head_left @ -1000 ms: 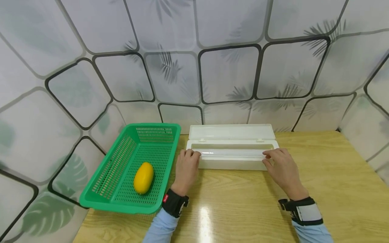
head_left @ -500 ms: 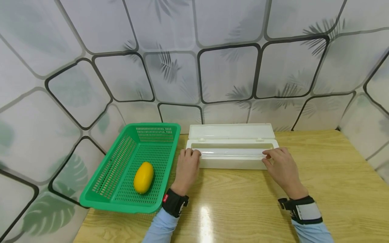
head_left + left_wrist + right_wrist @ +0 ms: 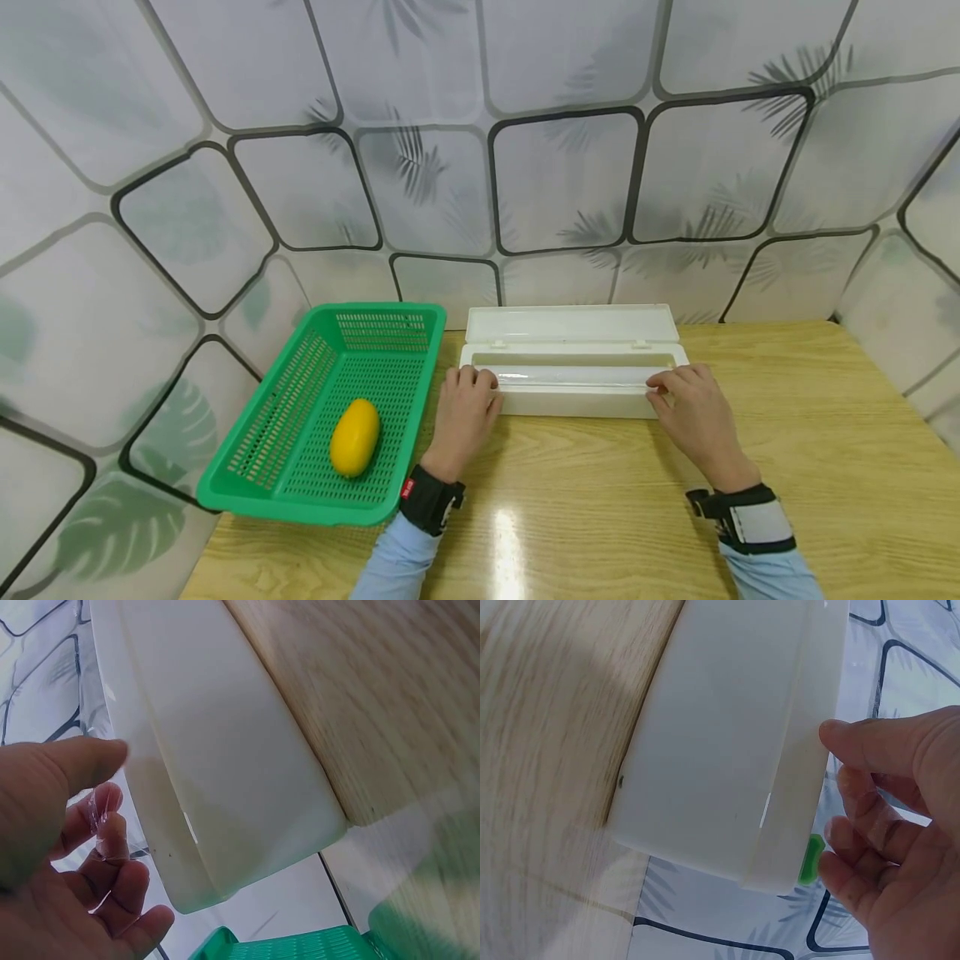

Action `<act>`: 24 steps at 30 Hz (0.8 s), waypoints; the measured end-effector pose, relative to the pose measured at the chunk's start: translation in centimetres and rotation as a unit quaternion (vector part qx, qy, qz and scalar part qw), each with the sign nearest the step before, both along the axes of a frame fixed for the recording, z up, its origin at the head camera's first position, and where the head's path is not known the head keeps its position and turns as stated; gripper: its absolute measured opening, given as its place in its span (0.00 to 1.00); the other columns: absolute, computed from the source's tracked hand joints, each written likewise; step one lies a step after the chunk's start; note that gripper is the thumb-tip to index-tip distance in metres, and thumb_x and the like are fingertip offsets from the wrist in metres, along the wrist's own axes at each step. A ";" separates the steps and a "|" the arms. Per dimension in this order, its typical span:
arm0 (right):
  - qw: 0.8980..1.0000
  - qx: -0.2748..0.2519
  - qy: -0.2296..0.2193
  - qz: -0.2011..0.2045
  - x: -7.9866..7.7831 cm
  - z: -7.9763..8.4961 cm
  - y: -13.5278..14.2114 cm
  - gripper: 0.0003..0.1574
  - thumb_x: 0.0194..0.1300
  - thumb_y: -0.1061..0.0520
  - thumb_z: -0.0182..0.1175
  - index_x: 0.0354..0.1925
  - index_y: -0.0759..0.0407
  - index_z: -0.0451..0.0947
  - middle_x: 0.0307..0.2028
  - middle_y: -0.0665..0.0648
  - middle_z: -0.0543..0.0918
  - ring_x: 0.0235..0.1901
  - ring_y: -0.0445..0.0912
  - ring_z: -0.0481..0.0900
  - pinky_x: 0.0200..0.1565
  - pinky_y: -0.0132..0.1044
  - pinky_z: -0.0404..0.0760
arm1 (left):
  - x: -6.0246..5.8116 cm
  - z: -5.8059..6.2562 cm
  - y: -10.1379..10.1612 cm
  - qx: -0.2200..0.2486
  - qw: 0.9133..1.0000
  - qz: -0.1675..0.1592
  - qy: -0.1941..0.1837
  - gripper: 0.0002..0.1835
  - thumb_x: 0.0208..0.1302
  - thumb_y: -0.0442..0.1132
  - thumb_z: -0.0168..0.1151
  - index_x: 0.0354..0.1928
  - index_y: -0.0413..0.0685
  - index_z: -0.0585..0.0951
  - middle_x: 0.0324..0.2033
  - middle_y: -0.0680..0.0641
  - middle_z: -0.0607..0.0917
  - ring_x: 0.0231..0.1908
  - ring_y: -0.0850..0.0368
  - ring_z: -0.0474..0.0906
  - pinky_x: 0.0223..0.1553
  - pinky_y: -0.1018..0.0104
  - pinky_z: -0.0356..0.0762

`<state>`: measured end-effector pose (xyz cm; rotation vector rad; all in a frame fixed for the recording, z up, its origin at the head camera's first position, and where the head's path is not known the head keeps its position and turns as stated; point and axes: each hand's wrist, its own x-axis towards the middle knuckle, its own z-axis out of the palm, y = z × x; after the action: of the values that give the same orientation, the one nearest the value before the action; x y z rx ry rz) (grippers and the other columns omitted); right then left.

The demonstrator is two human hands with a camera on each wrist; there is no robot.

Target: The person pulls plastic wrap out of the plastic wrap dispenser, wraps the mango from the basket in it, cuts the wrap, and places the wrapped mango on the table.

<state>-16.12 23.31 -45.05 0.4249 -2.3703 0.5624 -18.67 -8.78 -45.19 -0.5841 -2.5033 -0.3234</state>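
Note:
A white lidded box (image 3: 573,404) stands at the back of the table with its lid (image 3: 572,325) tipped up. Along its opening lies a roll of cling film (image 3: 573,377). My left hand (image 3: 463,417) is at the box's left end, fingertips at the edge, the thumb apart from the fingers. Clear film (image 3: 105,825) clings to those fingers in the left wrist view. At the other end, my right hand (image 3: 697,417) pinches the film with thumb and forefinger; in the right wrist view, its thumb (image 3: 870,742) lies right at the box edge.
A green plastic basket (image 3: 420,417) sits on the left of the table, close beside my left forearm. In it lies a yellow mango-like fruit (image 3: 355,437). The wooden table (image 3: 592,500) reaches back to a patterned wall covering (image 3: 562,183). A small green piece (image 3: 811,859) shows at the box's end.
My left thumb has come away from its fingers and swung to the right, along the front of the box. The right hand, the box and the basket stay about where they were.

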 end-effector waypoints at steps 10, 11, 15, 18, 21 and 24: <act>1.000 0.011 0.000 0.000 -0.1 -0.2 0.0 0.10 0.47 0.71 0.73 0.28 0.65 0.82 0.25 0.59 0.79 0.33 0.57 0.73 0.36 0.49 0.73 | -0.1 -0.1 -0.1 -0.002 0.999 0.001 0.041 0.14 0.56 0.32 0.73 0.35 0.48 0.74 0.31 0.46 0.74 0.33 0.48 0.69 0.32 0.60 0.70; 1.000 0.011 0.001 0.000 -0.1 -0.2 0.0 0.09 0.47 0.71 0.72 0.28 0.65 0.82 0.25 0.59 0.78 0.33 0.57 0.73 0.35 0.49 0.73 | -0.1 -0.2 -0.1 -0.002 0.999 0.001 0.043 0.14 0.56 0.32 0.73 0.34 0.47 0.74 0.30 0.46 0.74 0.33 0.48 0.69 0.32 0.60 0.70; 1.000 0.012 0.004 -0.001 -0.1 -0.3 -0.1 0.08 0.48 0.71 0.70 0.27 0.64 0.81 0.24 0.59 0.77 0.33 0.57 0.72 0.35 0.49 0.72 | -0.1 -0.3 -0.1 0.000 0.999 0.002 0.047 0.13 0.57 0.32 0.73 0.34 0.47 0.74 0.30 0.45 0.75 0.32 0.48 0.70 0.32 0.61 0.70; 1.000 0.010 0.002 -0.002 -0.1 -0.3 -0.1 0.07 0.48 0.71 0.70 0.27 0.64 0.81 0.24 0.59 0.77 0.33 0.57 0.72 0.35 0.49 0.72 | -0.2 -0.3 -0.1 0.001 0.999 0.002 0.050 0.13 0.58 0.32 0.72 0.33 0.47 0.74 0.29 0.45 0.75 0.32 0.48 0.70 0.31 0.60 0.70; 1.000 0.009 0.004 -0.001 -0.2 -0.3 -0.2 0.08 0.48 0.71 0.70 0.27 0.64 0.81 0.24 0.59 0.77 0.33 0.57 0.72 0.35 0.49 0.72 | -0.3 -0.3 -0.1 0.003 0.998 0.003 0.057 0.13 0.58 0.32 0.72 0.32 0.47 0.73 0.29 0.45 0.74 0.31 0.48 0.70 0.31 0.61 0.69; 1.000 0.010 0.006 0.001 -0.2 -0.3 -0.2 0.08 0.48 0.71 0.70 0.27 0.64 0.80 0.24 0.59 0.76 0.32 0.57 0.72 0.35 0.49 0.72 | -0.3 -0.3 -0.1 0.005 0.998 0.002 0.062 0.13 0.59 0.32 0.71 0.32 0.47 0.73 0.29 0.45 0.74 0.31 0.48 0.69 0.31 0.61 0.68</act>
<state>-16.33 23.14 -45.39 0.4375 -2.3660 0.5357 -19.01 -8.89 -45.52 -0.5772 -2.3818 -0.2887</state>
